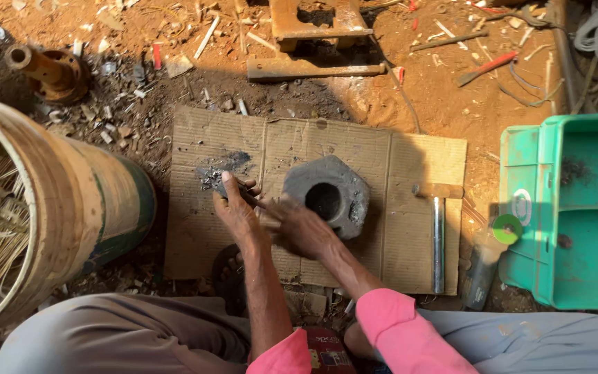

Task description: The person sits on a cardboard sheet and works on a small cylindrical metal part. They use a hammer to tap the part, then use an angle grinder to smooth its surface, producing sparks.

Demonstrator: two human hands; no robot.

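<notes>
A: Cardboard sheet [396,228] flat on the dirt ground [396,97], head view. Grey metal block [330,194] with a round hole sits near its middle.

B: Hands?

A: Left hand [238,211] on the cardboard left of the block, grip closed around a thin dark tool [247,196], tip by a patch of dark metal scraps [210,176]. Right hand [300,228] just beside the block's lower left edge, touching or nearly so; blurred, can't tell how far its grip is open or whether it holds anything.

B: Anything else on the cardboard?

A: Hammer [438,239] with a shiny steel handle lying at the right, head towards the top, well apart from both hands.

B: Surroundings?

A: Green plastic crate [576,208] at far right, a dark bottle with a green cap [491,256] next to it. Big drum [98,208] on its side at left, pale strands inside. Rusty metal parts [313,41] at top, rusty flanged shaft [46,69] top left. Pink sleeves [399,336], grey trousers at bottom.
</notes>
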